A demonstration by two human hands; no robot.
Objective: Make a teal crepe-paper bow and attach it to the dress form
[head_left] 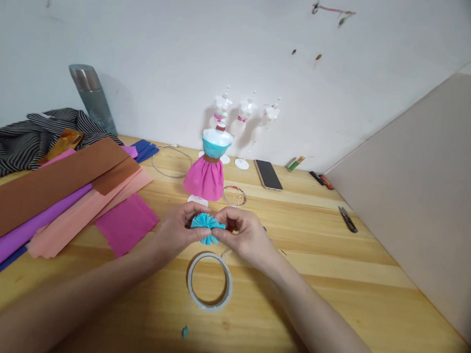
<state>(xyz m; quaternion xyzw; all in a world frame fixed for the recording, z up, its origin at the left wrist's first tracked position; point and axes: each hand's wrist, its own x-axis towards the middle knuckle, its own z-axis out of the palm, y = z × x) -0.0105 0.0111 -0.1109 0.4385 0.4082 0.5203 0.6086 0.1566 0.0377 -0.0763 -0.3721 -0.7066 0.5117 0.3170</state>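
Note:
Both hands meet over the middle of the wooden table (pixel 334 273). My left hand (pixel 181 228) and my right hand (pixel 242 233) are each closed in a pinch on a small pleated rosette of turquoise crepe paper (pixel 207 228), held between them just above the tabletop. A ring of white tape (pixel 210 281) lies flat directly under the hands, nearer to me. Behind the hands stands a small white mannequin (pixel 208 166) dressed in a turquoise paper top and a pink paper skirt.
Long sheets of brown, purple, peach and pink crepe paper (pixel 52 199) cover the left side. Three bare white mannequins (pixel 244 119), a phone (pixel 268 174), a thin bangle (pixel 234 195), snips (pixel 348 219), a flask (pixel 91 98) and striped cloth (pixel 20 136) sit further back.

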